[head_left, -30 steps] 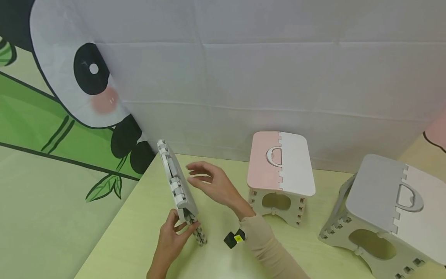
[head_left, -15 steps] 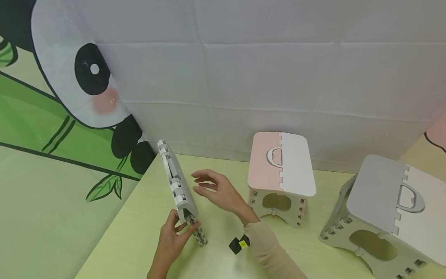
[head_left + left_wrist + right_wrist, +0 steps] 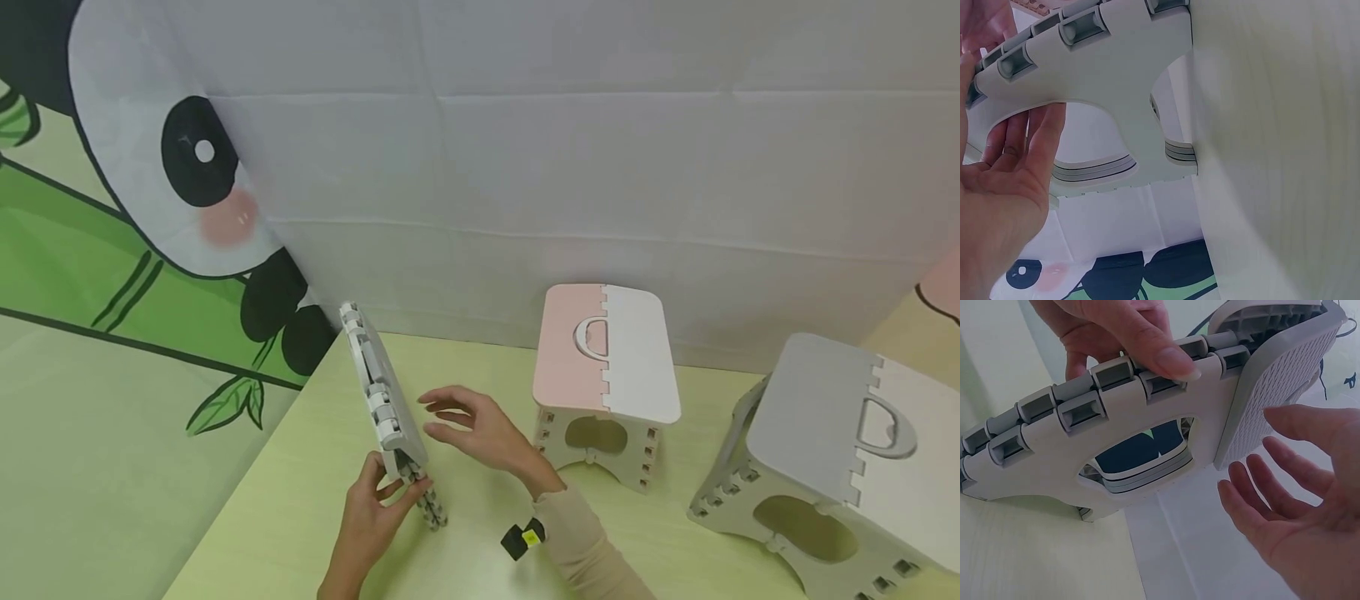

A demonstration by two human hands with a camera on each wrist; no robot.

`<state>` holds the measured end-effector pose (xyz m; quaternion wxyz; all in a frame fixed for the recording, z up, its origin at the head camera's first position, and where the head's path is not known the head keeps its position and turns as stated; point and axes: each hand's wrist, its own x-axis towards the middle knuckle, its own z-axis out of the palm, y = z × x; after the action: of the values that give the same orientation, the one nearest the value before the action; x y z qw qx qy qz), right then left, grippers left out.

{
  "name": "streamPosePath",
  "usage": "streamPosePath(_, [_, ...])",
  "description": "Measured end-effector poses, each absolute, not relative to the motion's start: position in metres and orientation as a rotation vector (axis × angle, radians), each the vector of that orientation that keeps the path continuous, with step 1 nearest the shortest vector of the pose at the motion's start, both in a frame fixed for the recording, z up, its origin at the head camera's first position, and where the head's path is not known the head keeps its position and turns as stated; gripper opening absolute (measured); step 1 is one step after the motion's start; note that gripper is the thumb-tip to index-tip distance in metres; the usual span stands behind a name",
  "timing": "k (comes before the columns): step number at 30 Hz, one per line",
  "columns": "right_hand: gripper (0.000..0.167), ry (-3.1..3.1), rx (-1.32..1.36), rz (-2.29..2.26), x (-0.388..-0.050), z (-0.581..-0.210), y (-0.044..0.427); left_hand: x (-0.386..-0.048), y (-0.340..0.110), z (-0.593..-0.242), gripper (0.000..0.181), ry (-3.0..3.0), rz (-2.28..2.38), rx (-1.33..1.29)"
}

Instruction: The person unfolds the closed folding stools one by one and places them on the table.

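A folding stool (image 3: 392, 400), pale grey-white and folded nearly flat, stands on edge at the left of the table. My left hand (image 3: 367, 521) grips its lower leg part, with thumb and fingers on opposite sides. In the left wrist view, the fingers (image 3: 1044, 137) curl into an oval cut-out of the leg panel (image 3: 1119, 75). My right hand (image 3: 480, 429) hovers just right of the stool, touching nothing. Its fingers are loosely bent, and the right wrist view has them near the textured seat panel (image 3: 1272, 387), with a gap between.
A pink-and-white folding stool (image 3: 577, 350) stands unfolded near the back of the table (image 3: 480, 525). Farther right stands another unfolded stool (image 3: 810, 417), grey and white. Behind the table hangs a pale cloth (image 3: 540, 167) with a printed panda at the left.
My right hand has moved down and slightly right, away from the folded stool's upper part. The left hand and the stool have stayed in place.
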<state>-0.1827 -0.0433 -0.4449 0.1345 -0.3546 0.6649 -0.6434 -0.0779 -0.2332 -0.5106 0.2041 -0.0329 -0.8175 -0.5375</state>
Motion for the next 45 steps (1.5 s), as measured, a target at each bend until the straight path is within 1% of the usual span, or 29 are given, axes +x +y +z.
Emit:
streamPosePath(14, [0.039, 1.837, -1.074, -1.808, -0.174, -0.464, -0.041, -0.076, -0.233, -0.512, 0.047, -2.271, -1.509, -0.089])
streamPosePath(23, [0.044, 1.787, -1.076, -1.742, -0.170, -0.474, -0.042, -0.076, -0.234, -0.513, 0.046, -2.260, -1.515, -0.115])
streamPosePath(33, [0.051, 1.725, -1.064, -1.736, -0.167, -0.477, -0.042, -0.076, -0.233, -0.512, 0.047, -2.274, -1.535, -0.102])
streamPosePath(38, [0.051, 1.678, -1.049, -1.746, -0.166, -0.480, -0.042, -0.076, -0.233, -0.512, 0.045, -2.270, -1.532, -0.096])
streamPosePath(45, [0.056, 1.568, -1.055, -1.768, -0.165, -0.486, -0.041, -0.076, -0.233, -0.511, 0.042, -2.250, -1.530, -0.113])
